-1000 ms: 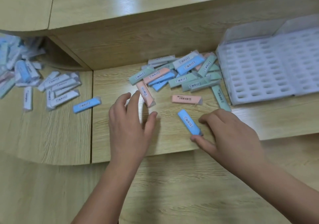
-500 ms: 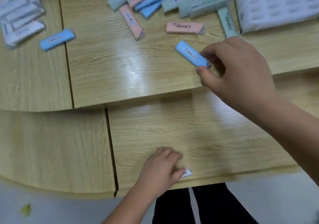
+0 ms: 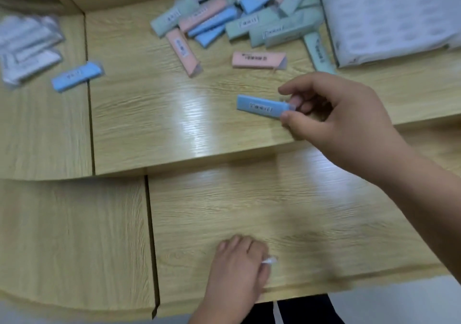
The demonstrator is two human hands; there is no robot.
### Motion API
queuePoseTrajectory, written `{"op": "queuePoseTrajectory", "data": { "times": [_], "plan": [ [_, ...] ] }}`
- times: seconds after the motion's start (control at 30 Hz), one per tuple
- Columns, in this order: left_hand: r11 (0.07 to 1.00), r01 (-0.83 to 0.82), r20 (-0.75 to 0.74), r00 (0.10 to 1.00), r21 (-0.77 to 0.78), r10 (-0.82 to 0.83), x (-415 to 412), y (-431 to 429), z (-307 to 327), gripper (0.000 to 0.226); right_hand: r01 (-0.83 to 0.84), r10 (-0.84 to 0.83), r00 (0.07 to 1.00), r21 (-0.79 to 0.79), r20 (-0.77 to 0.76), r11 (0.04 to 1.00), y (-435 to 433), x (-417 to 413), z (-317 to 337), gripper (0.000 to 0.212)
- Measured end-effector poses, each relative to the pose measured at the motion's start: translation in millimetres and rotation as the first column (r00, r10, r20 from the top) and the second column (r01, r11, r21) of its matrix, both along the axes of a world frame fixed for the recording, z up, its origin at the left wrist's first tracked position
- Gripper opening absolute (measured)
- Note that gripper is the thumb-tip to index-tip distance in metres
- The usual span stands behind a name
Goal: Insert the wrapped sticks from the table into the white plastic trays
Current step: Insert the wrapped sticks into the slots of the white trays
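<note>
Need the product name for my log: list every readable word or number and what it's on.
Blue stick in the right hand: boxed black print, too blurred to read.
Pink stick, stick pile: labels equally unreadable.
White tray: no text visible.
White scrap in left hand: none.

The tray (image 3: 399,11) is cut off by the top and right edges, its cells smeared. The pile (image 3: 249,16) is cropped at the top, its labels unreadable. The right hand (image 3: 344,119) covers one end of the blue stick (image 3: 259,106). The left hand (image 3: 237,266) mostly hides a blurred white scrap (image 3: 270,260), kind unclear
</note>
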State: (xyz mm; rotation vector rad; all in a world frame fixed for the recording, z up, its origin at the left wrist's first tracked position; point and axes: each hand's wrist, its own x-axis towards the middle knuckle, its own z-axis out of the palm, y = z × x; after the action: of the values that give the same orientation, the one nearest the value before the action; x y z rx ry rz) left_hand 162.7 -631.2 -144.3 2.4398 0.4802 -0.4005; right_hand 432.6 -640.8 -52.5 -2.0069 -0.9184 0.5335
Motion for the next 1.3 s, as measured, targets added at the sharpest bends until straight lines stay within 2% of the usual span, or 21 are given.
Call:
{"op": "queuePoseTrajectory", "data": {
  "times": [0.07,0.17,0.23,0.33,0.43,0.57,0.67,0.8,0.97,1.17,1.3],
  "plan": [
    [0.964,-0.214,0.045,0.974,-0.159,0.224,19.5,15.0,15.6,0.016,0.021,-0.018,0.992,0.027,-0.123,0.999,1.8,4.2,5.6,0.024],
    [0.823,-0.402,0.191,0.842,-0.401,0.505,54.0,38.6,51.8,0.018,0.058,-0.035,0.96,0.074,-0.279,0.996,4.6,7.5,12.8,0.019],
    [0.749,-0.418,0.269,0.751,-0.513,0.603,80.1,55.8,79.4,0.017,0.098,-0.063,0.945,0.093,-0.321,0.991,5.1,9.2,18.5,0.022],
    [0.591,-0.434,0.265,0.606,-0.68,0.75,116.7,82.4,108.5,0.017,0.166,-0.12,0.94,0.122,-0.319,0.979,5.6,14.2,33.8,0.023],
    [0.541,-0.399,0.279,0.55,-0.74,0.787,143.6,104.5,129.0,0.017,0.206,-0.15,0.943,0.167,-0.296,0.964,4.8,21.8,52.5,0.024],
    [0.522,-0.371,0.266,0.556,-0.769,0.787,172.5,116.3,147.3,0.009,0.239,-0.187,0.954,0.214,-0.236,0.947,-6.5,38.3,76.8,0.022],
    [0.503,-0.363,0.247,0.561,-0.784,0.79,195.7,115.1,159.4,0.011,0.262,-0.22,0.958,0.248,-0.185,0.933,-21.1,57.2,90.5,0.024],
    [0.556,-0.312,0.303,0.589,-0.77,0.749,226.3,113.1,173.5,0.014,0.32,-0.264,0.941,0.303,-0.211,0.898,-42.5,88.4,98.0,0.027],
    [0.661,-0.285,0.394,0.618,-0.694,0.68,268.9,108.8,180.3,0.008,0.343,-0.251,0.924,0.334,-0.288,0.878,-63.0,136.9,98.6,0.026],
    [0.707,-0.453,0.467,0.537,-0.542,0.702,316.2,103.4,174.0,0.009,0.317,-0.244,0.937,0.316,-0.25,0.894,-72.5,189.5,97.4,0.023],
    [0.651,-0.605,0.519,0.412,-0.46,0.749,339.1,114.3,163.7,0.005,0.306,-0.245,0.943,0.295,-0.226,0.905,-71.3,222.7,94.9,0.019]
  ]
}}
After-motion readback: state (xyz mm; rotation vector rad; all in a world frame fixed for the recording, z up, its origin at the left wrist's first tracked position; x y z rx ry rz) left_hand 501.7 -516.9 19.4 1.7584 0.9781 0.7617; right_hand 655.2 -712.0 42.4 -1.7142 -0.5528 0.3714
